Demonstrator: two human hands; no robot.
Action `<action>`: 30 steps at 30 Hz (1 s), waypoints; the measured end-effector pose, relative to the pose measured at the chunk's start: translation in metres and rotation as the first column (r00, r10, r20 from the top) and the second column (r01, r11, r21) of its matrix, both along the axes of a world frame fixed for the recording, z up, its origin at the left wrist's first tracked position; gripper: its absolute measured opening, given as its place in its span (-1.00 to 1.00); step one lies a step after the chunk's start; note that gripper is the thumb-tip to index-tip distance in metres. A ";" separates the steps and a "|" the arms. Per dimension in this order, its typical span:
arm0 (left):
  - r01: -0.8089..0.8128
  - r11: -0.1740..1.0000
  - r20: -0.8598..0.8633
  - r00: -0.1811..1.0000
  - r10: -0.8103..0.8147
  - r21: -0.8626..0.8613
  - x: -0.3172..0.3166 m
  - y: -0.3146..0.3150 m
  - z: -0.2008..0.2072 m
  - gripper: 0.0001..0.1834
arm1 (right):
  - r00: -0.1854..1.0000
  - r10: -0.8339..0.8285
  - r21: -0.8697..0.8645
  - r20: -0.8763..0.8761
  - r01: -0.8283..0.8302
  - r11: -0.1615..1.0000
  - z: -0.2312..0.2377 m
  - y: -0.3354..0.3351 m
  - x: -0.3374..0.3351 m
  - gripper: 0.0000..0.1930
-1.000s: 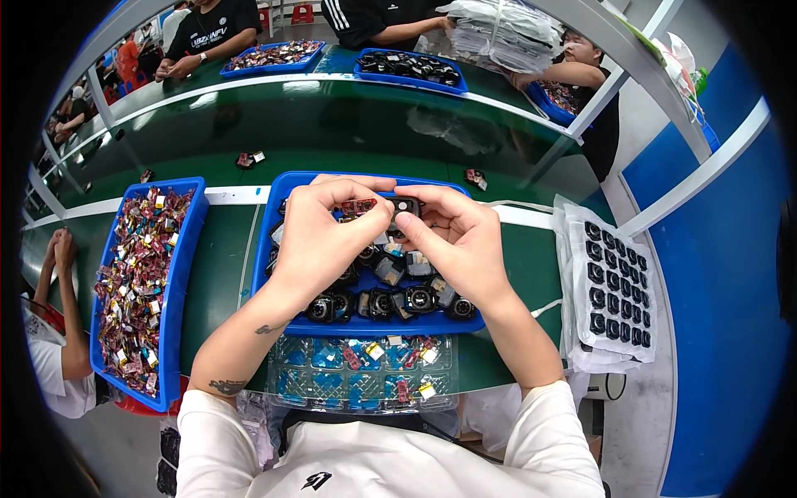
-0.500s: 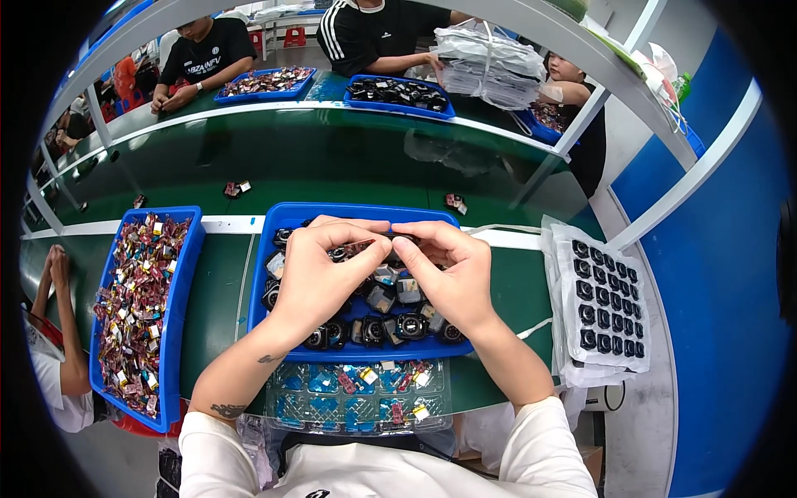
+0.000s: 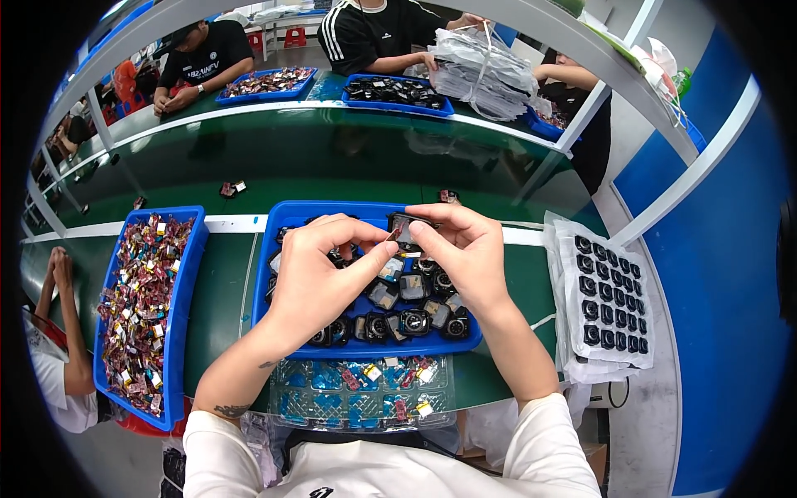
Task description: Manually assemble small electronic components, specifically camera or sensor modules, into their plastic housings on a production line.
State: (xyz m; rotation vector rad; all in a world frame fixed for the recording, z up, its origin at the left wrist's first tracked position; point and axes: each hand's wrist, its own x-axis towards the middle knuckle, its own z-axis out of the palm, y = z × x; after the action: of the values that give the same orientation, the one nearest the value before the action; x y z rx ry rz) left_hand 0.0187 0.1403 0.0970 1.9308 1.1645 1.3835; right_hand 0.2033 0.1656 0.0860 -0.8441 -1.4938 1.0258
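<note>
Both hands are raised over a blue tray [image 3: 311,353] of black watch-like cases [image 3: 413,287]. Between the thumb and fingers of my left hand [image 3: 320,257] is a small reddish circuit piece [image 3: 393,236]; its far end is partly hidden. My right hand [image 3: 469,253] grips a black square watch case [image 3: 404,221] by its right side, with its greyish inside showing. The circuit piece is right at the case, but whether they touch I cannot tell.
A blue tray of reddish circuit pieces [image 3: 141,307] stands at left. A clear compartment tray [image 3: 332,397] lies in front of me. White sheets bearing rows of black cases [image 3: 610,295] are at right. Across the green conveyor [image 3: 332,158], people work beside more trays and a tied stack [image 3: 481,70].
My hands have drawn slightly apart, so the case in my right hand now shows its inside. Across the line, the person at the stack has shifted an arm over it.
</note>
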 end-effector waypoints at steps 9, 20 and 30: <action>0.049 0.993 0.018 0.999 -0.047 -0.107 -0.002 -0.002 -0.001 -0.85 | 0.998 0.056 -0.014 -0.018 -0.056 0.998 -0.005 -0.001 -0.002 -0.81; 0.404 0.854 0.493 0.844 -0.210 -0.328 -0.002 0.005 -0.010 -0.86 | 0.997 0.042 0.054 -0.068 -0.039 0.998 -0.001 -0.009 -0.007 -0.81; 0.240 0.916 0.314 0.940 -0.136 -0.322 -0.003 0.016 -0.013 -0.80 | 0.996 0.053 0.053 0.069 -0.056 0.997 0.002 -0.009 -0.001 -0.84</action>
State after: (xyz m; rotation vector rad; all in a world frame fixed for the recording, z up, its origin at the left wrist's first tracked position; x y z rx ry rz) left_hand 0.0157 0.1565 0.0838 1.4880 0.9794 1.2014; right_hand 0.2022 0.1570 0.0884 -0.8100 -1.6028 1.0004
